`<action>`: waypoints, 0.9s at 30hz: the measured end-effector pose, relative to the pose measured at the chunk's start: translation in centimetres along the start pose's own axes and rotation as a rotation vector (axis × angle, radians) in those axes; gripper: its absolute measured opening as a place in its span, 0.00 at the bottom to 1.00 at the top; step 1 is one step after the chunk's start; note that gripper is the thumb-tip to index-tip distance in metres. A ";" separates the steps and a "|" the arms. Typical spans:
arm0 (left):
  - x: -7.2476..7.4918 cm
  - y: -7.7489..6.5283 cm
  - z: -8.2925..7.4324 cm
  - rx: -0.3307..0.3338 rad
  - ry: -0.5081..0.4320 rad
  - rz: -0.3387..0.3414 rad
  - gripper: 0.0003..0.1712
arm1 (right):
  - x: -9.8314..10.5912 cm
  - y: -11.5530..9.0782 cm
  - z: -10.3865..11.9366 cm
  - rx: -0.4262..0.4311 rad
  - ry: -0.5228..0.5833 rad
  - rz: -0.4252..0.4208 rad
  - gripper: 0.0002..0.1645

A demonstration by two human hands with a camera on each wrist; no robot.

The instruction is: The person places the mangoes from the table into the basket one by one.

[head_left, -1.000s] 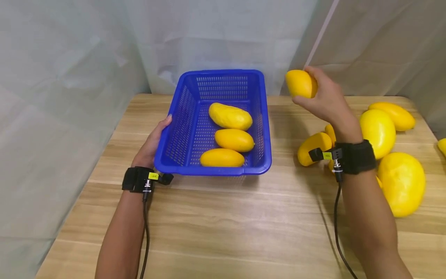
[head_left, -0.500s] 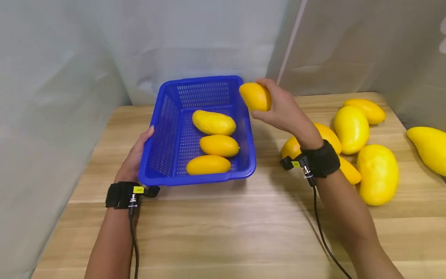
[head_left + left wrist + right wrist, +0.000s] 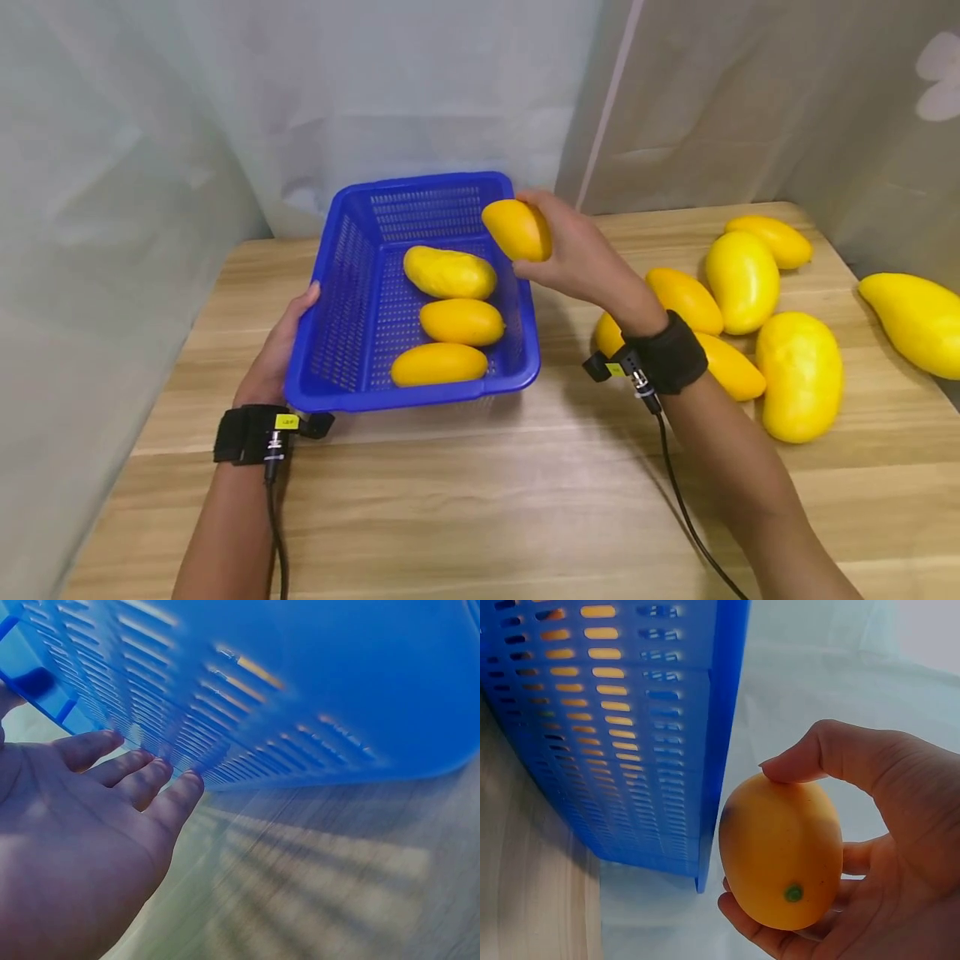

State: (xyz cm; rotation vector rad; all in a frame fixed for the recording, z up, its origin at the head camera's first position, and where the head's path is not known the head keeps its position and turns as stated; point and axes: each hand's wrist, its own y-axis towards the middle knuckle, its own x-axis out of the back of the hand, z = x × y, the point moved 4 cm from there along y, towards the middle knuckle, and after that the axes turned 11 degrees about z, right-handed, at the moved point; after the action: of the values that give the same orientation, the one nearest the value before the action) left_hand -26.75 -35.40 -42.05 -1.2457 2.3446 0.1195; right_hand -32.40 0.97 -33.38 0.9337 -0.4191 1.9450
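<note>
My left hand (image 3: pixel 279 346) holds a blue plastic basket (image 3: pixel 412 398) by its left side. Its thumb is at the rim, and in the left wrist view the fingertips (image 3: pixel 191 784) press the slotted outer wall. The basket is tilted and raised off the table, with three yellow mangoes inside: a lumpy one (image 3: pixel 450 273) at the back, a smoother one (image 3: pixel 462 322) in the middle and another (image 3: pixel 439 365) in front. Over the right rim, my right hand (image 3: pixel 573 246) grips a mango (image 3: pixel 517 230) between thumb and fingers. The right wrist view shows that mango's green-dotted end.
Several mangoes lie on the wooden table (image 3: pixel 480 517) at the right, among them a big pale one (image 3: pixel 799 377) and a deeper yellow one (image 3: pixel 684 300) near my forearm. Another long mango (image 3: pixel 918 323) lies at the far right. Grey fabric (image 3: pixel 420 83) hangs behind the table.
My right hand has carried the mango leftward from beyond the table's back area to above the basket's right rim. The left hand keeps its hold; the basket is slightly more turned. The head view has shifted.
</note>
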 end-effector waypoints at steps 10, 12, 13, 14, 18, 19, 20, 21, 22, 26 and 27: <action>-0.6 1.4 -0.3 0.010 0.080 -0.040 0.37 | 0.6 -0.5 0.1 0.000 -0.049 -0.002 0.50; -0.7 1.6 -0.4 -0.004 0.074 -0.016 0.36 | 0.6 -0.6 0.1 0.003 -0.054 -0.001 0.50; -0.7 1.7 -0.4 -0.015 0.064 0.003 0.36 | 0.7 -0.6 0.2 0.008 -0.057 -0.003 0.50; -0.8 1.8 -0.5 -0.024 0.050 0.019 0.36 | 0.8 -0.5 0.3 0.014 -0.057 -0.003 0.50; -0.8 2.4 -0.7 -0.056 0.000 0.081 0.36 | 1.0 -0.4 0.6 0.046 -0.061 -0.016 0.51; -0.8 2.5 -0.7 -0.060 -0.005 0.085 0.37 | 1.0 -0.4 0.6 0.055 -0.057 -0.021 0.51; -0.7 2.5 -0.7 -0.062 -0.003 0.082 0.37 | 1.0 -0.4 0.7 0.063 -0.054 -0.024 0.51; -0.6 2.5 -0.7 -0.058 0.012 0.068 0.37 | 0.8 -0.4 0.8 0.066 -0.053 -0.026 0.51; -0.5 2.4 -0.7 -0.052 0.028 0.051 0.37 | 0.7 -0.4 0.9 0.070 -0.054 -0.027 0.50; -0.1 1.8 -0.3 -0.023 0.062 0.003 0.37 | -0.5 -0.6 1.2 0.074 -0.048 -0.009 0.49; -0.1 1.7 -0.2 -0.018 0.067 0.000 0.37 | -0.8 -0.6 1.3 0.073 -0.051 -0.006 0.49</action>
State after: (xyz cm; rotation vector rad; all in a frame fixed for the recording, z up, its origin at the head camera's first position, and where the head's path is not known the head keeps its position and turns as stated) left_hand -28.13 -34.41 -42.06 -1.2773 2.4051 0.1008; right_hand -31.06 0.06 -33.14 1.0325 -0.3763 1.9452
